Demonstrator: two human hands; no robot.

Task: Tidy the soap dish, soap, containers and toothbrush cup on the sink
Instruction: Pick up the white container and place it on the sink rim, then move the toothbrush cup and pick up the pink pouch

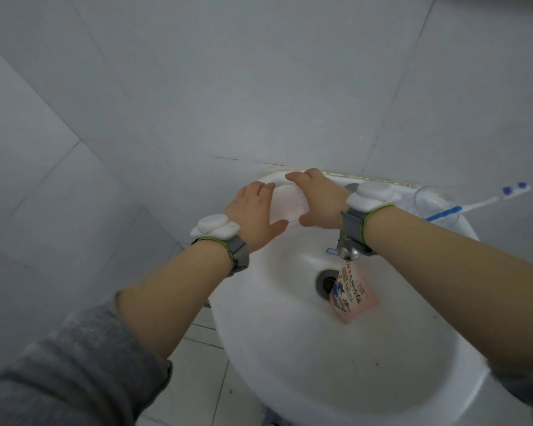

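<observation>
White glazed ceramic sink point(259, 348) fills the lower view. On its back rim, the left hand point(253, 216) and right hand point(317, 204) clasp a pale pink oval soap dish point(286, 204) from either side, each grip closed on it. Right of the dish on the rim lies a clear plastic cup point(434, 204) holding a blue-and-white toothbrush point(486, 201). A pink printed sachet point(351, 293) sits in the basin below the dish.

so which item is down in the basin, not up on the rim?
The pink packet, lying by the drain. The soap dish between both hands and the clear cup with the toothbrush sit on the back rim.
</observation>
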